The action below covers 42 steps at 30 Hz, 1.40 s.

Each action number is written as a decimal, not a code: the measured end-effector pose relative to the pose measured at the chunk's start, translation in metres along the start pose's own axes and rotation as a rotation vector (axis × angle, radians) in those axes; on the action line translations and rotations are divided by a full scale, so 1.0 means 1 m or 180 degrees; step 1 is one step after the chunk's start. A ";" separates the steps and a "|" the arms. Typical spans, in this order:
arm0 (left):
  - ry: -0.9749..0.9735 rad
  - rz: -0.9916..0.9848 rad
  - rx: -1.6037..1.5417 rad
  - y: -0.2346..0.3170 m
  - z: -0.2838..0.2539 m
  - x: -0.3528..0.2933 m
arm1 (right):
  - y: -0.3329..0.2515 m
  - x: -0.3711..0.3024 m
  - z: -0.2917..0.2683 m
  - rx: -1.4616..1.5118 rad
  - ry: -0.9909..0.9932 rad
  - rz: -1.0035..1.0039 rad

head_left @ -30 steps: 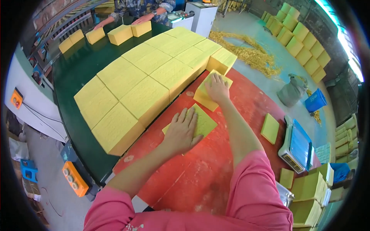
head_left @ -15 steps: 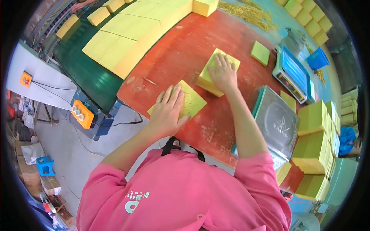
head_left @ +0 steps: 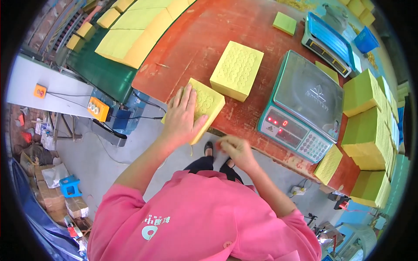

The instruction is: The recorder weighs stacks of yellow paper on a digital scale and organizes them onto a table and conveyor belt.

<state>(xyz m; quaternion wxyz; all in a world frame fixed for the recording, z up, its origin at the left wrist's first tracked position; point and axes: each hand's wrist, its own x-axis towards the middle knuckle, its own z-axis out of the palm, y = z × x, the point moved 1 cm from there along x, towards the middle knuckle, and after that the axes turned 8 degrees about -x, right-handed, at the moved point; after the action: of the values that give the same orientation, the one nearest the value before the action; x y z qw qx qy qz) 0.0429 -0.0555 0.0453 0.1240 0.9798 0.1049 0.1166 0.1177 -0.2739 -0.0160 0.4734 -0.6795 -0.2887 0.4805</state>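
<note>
My left hand (head_left: 182, 116) lies with its fingers stretched out on a stack of yellow paper (head_left: 212, 106) with punched curved marks, at the table's front edge. Part of the stack hangs past that edge. My right hand (head_left: 237, 150) is in front of the edge, fingers curled together. A blurred reddish patch shows at its fingertips; what it is, if held at all, I cannot make out. Just beyond, a second stack of yellow paper (head_left: 237, 69) with rows of the same marks rests on the red table (head_left: 187, 48), touched by neither hand.
A digital scale (head_left: 305, 91) with a steel pan stands right of the stacks, a blue-trayed scale (head_left: 328, 41) behind it. Yellow paper stacks (head_left: 363, 135) line the right side. At left runs a green conveyor belt (head_left: 102, 76) carrying yellow blocks (head_left: 130, 41). A flat yellow pad (head_left: 284, 23) lies farther back.
My right hand has left the second stack and come back toward me, its fingers now curled. My left hand stays on its stack. The view has shifted, showing more of the near scale.
</note>
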 end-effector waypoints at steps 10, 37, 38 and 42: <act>0.0201 -0.0155 -0.0702 -0.020 -0.004 -0.023 | 0.022 0.048 0.069 0.2836 -0.0448 -0.0041; 0.0217 -0.2680 -0.8040 0.268 0.100 0.188 | -0.107 -0.108 -0.277 -0.2838 0.3100 -0.1250; 0.0211 -0.2945 -0.7706 0.263 0.099 0.181 | -0.107 -0.111 -0.276 -0.2844 0.3069 -0.1292; 0.0008 -0.2432 -0.6272 0.195 0.077 0.133 | -0.102 -0.100 -0.251 -0.3479 0.3122 -0.1265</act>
<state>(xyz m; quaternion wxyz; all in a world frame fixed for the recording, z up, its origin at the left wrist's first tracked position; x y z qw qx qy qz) 0.2232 -0.2256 0.0522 0.8930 0.3481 0.2655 0.1045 0.3193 -0.4109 0.1385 0.2213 -0.8882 -0.3590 -0.1822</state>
